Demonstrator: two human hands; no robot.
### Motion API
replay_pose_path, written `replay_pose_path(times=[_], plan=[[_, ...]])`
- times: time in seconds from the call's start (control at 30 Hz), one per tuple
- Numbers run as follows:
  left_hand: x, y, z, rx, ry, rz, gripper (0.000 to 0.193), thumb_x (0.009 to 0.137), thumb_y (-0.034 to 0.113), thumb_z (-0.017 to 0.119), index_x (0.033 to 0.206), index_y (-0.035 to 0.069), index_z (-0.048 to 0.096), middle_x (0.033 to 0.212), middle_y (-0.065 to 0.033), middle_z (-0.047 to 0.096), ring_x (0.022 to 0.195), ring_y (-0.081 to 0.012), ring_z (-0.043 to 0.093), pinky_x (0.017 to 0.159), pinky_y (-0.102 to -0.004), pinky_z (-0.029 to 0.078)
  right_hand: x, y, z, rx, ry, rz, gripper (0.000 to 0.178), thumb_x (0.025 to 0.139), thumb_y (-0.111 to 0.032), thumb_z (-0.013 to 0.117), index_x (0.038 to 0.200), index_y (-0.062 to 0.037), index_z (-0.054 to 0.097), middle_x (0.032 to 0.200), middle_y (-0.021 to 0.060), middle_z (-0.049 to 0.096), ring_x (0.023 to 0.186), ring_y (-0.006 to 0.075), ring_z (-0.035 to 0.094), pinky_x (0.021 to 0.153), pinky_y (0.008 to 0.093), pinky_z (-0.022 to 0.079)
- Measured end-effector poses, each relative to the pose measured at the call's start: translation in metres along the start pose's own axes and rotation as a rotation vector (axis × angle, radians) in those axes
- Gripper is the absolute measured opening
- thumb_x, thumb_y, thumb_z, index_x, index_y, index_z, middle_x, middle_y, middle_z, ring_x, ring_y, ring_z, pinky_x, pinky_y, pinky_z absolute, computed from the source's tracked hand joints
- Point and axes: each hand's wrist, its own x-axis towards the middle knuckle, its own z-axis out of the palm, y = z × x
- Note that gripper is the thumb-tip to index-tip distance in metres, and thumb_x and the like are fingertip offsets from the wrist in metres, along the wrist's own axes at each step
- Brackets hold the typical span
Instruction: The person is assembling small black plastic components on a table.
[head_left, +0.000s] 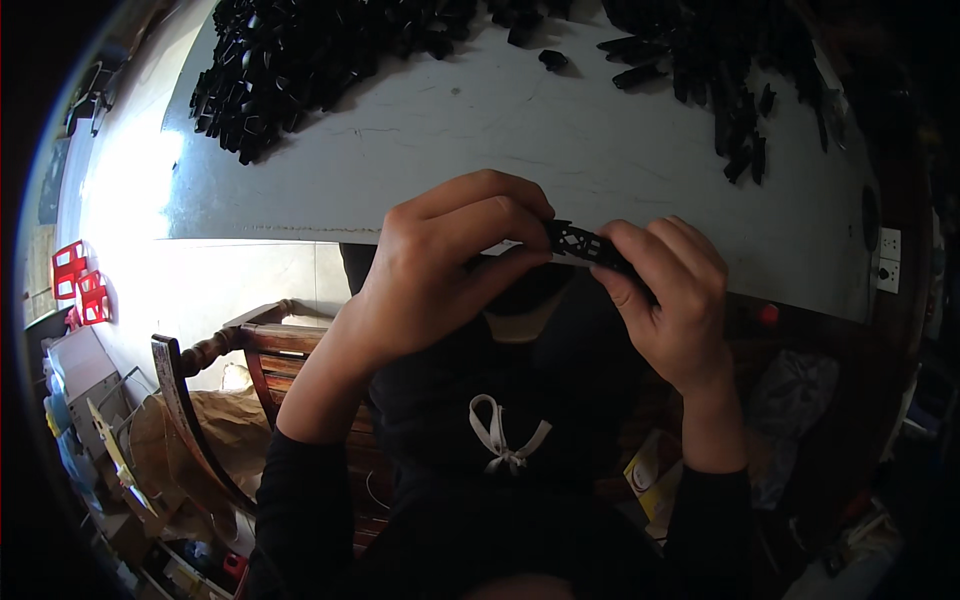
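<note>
Between my two hands, just off the table's near edge, is a slim black part [582, 243] with small cut-out shapes along its face. My left hand [460, 240] pinches its left end between thumb and fingers. My right hand [672, 285] has its fingers curled round the other end, which they partly hide. On the table [450, 150], a large heap of small black plastic pieces [265, 80] lies at the far left. Longer black pieces [715, 70] are piled at the far right. One loose black piece [553, 60] sits between the two piles.
A wooden chair [275, 345] with a curved armrest stands at the left, brown paper [195, 430] beside it. Red plastic stools [80, 280] and cardboard boxes [85, 365] are farther left. A wall socket [888, 258] is at the right, and a yellow box [655, 475] lies low by my right forearm.
</note>
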Motion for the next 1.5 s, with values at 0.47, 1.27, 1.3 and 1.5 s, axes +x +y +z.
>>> replay_pose_path(times=[0.47,1.27,1.3,1.5], plan=[[0.002,0.01,0.024,-1.03,-0.093,-0.082,0.042,0.101,0.025,0.04,0.092,-0.009,0.063,0.096,-0.019,0.067,0.099,-0.0286,0.064,0.091,-0.0354,0.047,-0.005,-0.019,0.028,0.296,-0.019,-0.189,0.033,0.067,-0.002,0.074,0.097,0.0057,0.066,0.09,0.0116,0.066,0.085,0.0289,0.067,0.075,0.0367,0.056],[0.089,-0.069,0.03,0.745,-0.007,-0.02,0.009,0.08,0.012,0.06,0.087,0.006,0.059,0.089,-0.0104,0.063,0.079,-0.0296,0.066,0.064,-0.0407,0.053,0.045,0.087,0.021,-0.538,-0.06,0.077,0.027,0.078,0.008,0.055,0.102,-0.0013,0.051,0.092,0.0139,0.055,0.086,0.0315,0.061,0.07,0.0391,0.052],[0.085,-0.067,0.028,0.754,-0.013,-0.04,0.009,0.08,0.012,0.06,0.087,0.006,0.059,0.089,-0.0104,0.063,0.079,-0.0296,0.066,0.064,-0.0407,0.053,0.038,0.078,0.021,-0.482,-0.03,0.044,0.029,0.078,0.008,0.057,0.105,-0.0013,0.05,0.092,0.0148,0.057,0.084,0.0317,0.061,0.069,0.0389,0.052],[0.053,-0.033,0.014,0.082,0.003,-0.064,0.014,0.074,-0.001,0.07,0.085,0.001,0.062,0.09,-0.0091,0.064,0.078,-0.0214,0.067,0.067,-0.0313,0.055,0.008,0.037,-0.001,0.149,0.001,0.288,0.056,0.077,0.007,0.067,0.127,-0.0044,0.044,0.087,0.0172,0.063,0.072,0.0227,0.066,0.066,0.0327,0.053]])
